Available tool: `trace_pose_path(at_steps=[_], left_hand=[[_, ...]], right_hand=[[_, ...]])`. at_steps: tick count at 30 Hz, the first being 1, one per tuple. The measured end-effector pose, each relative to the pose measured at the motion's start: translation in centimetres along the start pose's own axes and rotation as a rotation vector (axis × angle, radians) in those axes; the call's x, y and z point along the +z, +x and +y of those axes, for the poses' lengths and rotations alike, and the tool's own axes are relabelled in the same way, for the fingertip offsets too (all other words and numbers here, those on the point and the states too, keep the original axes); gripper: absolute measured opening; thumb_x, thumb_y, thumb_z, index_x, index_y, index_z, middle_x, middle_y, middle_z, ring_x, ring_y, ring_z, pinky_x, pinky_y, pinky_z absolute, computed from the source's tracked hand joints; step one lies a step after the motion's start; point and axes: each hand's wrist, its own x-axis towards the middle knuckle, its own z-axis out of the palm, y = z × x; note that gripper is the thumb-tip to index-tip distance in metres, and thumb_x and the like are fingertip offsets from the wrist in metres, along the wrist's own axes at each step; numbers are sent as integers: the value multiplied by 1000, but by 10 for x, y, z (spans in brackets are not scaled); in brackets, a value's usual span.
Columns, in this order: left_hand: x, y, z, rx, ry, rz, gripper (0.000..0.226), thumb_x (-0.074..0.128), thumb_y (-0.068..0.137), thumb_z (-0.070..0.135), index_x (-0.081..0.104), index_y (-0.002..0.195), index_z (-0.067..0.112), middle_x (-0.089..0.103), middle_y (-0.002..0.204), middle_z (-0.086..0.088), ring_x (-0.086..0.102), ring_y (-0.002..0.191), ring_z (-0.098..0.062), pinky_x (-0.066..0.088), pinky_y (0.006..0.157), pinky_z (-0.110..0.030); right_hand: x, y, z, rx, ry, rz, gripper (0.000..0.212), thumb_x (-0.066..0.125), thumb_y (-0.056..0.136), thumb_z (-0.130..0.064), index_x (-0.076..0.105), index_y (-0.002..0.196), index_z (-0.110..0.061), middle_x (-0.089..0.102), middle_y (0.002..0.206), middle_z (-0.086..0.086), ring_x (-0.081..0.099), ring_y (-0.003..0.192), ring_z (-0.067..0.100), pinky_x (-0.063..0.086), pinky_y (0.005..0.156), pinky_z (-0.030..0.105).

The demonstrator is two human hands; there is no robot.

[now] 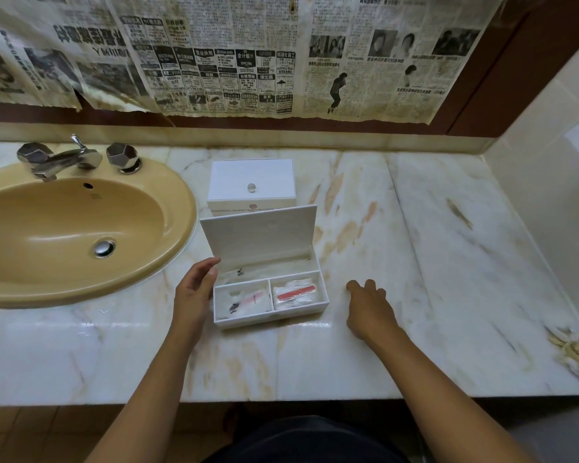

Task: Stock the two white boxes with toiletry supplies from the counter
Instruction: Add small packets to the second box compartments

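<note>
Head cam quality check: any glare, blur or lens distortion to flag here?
Head view: wide-angle bowing curves the counter edge and the newspaper; glare streaks on the marble just in front of the open box; dim, soft lighting with faint shadows; left hand and right hand slightly soft; packet print inside the box unreadable.

Sink: we see the sink (64, 228) set in the surface (415, 262) at left, tap (61, 158) behind it.
Open box: the open box (269, 295) sits right of the sink, packets (293, 294) in its front compartments.
Closed box: the closed box (251, 185) stands just behind it.
Newspaper: the newspaper (231, 55) hangs above, behind everything.
</note>
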Motion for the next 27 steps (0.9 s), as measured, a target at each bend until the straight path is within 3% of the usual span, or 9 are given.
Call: trace_pose_path(at_steps=[8,12,15,17,21,27], left_hand=[[1,-1,1,7,-4,4,20,52,100,16,66,109,27,67,111,8,62,103,-8,46,76,-12],[0,0,0,9,-19,1,20,53,99,16,67,109,25,68,113,5,62,103,-8,47,79,-13],[0,0,0,10,-17,-1,20,53,99,15,67,109,25,68,111,7,63,103,-7,47,78,-11],[0,0,-1,9,-13,0,19,53,99,16,67,111,23,68,112,6,63,103,-7,47,79,-13],[0,0,-1,16,3,3,20,53,100,17,66,113,22,67,112,7,62,101,-4,47,76,-8],[2,-3,2,34,-23,-1,19,52,99,9,65,111,15,67,105,8,63,88,9,46,74,-7]], right_hand=[[0,-5,4,-43,45,96,37,48,88,5,50,122,-9,57,115,9,53,106,23,44,81,26],[-6,-8,5,-35,120,170,33,43,84,10,57,111,-3,62,105,12,60,91,25,50,75,34],[-20,-7,-2,-71,188,244,31,43,86,9,60,107,-6,63,102,10,57,79,21,43,58,27],[-36,-8,-14,-129,249,326,26,46,88,5,61,104,-9,64,99,9,55,78,19,38,59,21],[-70,-19,-54,-324,414,470,16,53,87,0,62,88,-13,65,84,4,60,75,20,50,65,28],[-67,-44,-128,-597,519,393,10,59,82,-7,65,83,-15,67,80,4,59,75,23,47,66,29]])
